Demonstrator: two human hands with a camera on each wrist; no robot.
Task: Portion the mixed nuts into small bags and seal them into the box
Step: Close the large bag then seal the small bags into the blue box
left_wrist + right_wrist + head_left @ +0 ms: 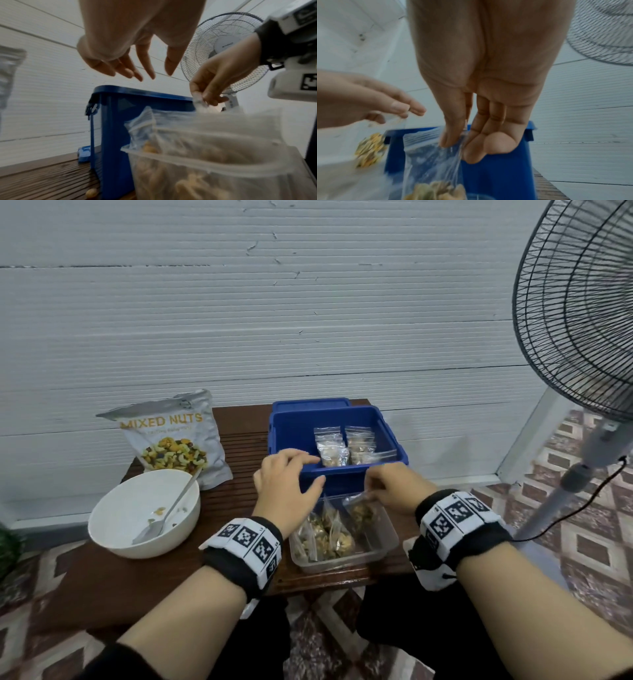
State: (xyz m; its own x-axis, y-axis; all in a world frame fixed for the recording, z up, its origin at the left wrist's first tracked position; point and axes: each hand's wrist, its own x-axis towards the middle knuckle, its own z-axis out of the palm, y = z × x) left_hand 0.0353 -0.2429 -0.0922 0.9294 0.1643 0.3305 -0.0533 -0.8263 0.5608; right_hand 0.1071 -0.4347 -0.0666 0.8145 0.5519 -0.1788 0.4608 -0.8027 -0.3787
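Note:
The blue box (291, 436) stands open at the table's middle with a few filled small bags (332, 448) upright inside. In front of it a clear tub (387, 539) holds several more filled bags. My right hand (373, 484) pinches the top edge of one small bag of nuts (363, 510) over the tub; thumb and fingers squeeze its clear top (453, 152). My left hand (308, 470) hovers over the box's front left rim with spread fingers (145, 65) holding nothing. The mixed nuts pouch (171, 436) stands at the left.
A white bowl (113, 529) with a spoon (171, 505) and a few leftover nuts sits front left. The blue lid (311, 405) lies behind the box. One loose nut (91, 192) lies on the slatted wooden table (236, 446). A standing fan (582, 320) is close at the right.

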